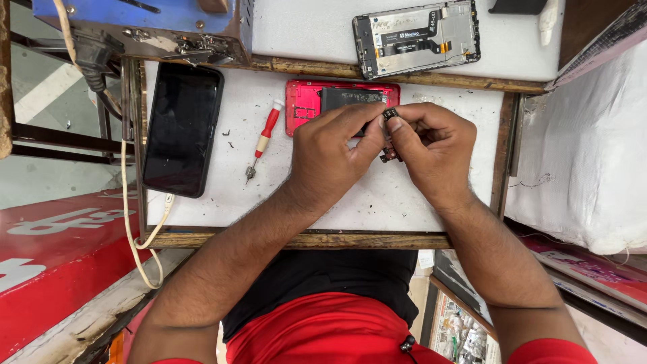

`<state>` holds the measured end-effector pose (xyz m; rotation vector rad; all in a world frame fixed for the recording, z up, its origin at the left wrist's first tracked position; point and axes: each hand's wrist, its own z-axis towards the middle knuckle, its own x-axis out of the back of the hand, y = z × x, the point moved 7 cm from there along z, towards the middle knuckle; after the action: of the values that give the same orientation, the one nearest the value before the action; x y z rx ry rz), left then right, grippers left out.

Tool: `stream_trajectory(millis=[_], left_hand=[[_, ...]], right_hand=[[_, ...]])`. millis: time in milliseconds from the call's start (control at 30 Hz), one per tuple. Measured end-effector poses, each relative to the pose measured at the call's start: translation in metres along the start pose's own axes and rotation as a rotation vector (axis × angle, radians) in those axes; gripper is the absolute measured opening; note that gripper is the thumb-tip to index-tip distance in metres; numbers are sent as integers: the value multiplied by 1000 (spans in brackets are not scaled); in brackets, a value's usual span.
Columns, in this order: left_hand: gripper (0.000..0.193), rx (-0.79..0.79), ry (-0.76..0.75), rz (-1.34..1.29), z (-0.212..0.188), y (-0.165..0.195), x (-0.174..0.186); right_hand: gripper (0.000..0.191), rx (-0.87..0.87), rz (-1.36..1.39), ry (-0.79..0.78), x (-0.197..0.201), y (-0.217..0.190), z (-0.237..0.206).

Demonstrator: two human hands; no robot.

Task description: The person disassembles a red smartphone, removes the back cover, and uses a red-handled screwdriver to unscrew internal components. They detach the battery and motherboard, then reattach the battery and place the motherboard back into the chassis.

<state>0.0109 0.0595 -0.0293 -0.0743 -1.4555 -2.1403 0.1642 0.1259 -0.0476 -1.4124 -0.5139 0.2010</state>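
Note:
My left hand (331, 156) and my right hand (431, 148) meet over the middle of the white work surface (377, 202). Between their thumbs and fingertips they pinch a small dark phone part (390, 114), and a bit of it hangs below near the right thumb. Right behind the hands lies an opened red phone body (306, 101) with its dark insides showing, partly hidden by my fingers. A small screwdriver (264, 140) with a red and white handle lies left of my left hand.
A black phone (182, 128), screen up, lies at the left of the board. A stripped phone frame (416, 35) rests on the raised shelf behind. A blue device (135, 20) with a cream cable (128, 202) sits at the back left. Tiny screws dot the surface.

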Motion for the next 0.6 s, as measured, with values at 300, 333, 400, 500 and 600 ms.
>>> stream_trajectory(millis=[300, 333, 400, 500, 600], left_hand=[[22, 85, -52, -96, 3, -8, -3], [22, 94, -65, -136, 3, -8, -3], [25, 153, -90, -257, 3, -12, -5], [29, 263, -117, -483, 2, -18, -8], [26, 283, -111, -611, 3, -21, -6]], right_hand=[[13, 11, -3, 26, 5, 2, 1], [13, 2, 31, 32, 6, 4, 1], [13, -22, 138, 31, 8, 9, 2], [11, -39, 330, 19, 10, 13, 3], [10, -29, 432, 21, 12, 15, 3]])
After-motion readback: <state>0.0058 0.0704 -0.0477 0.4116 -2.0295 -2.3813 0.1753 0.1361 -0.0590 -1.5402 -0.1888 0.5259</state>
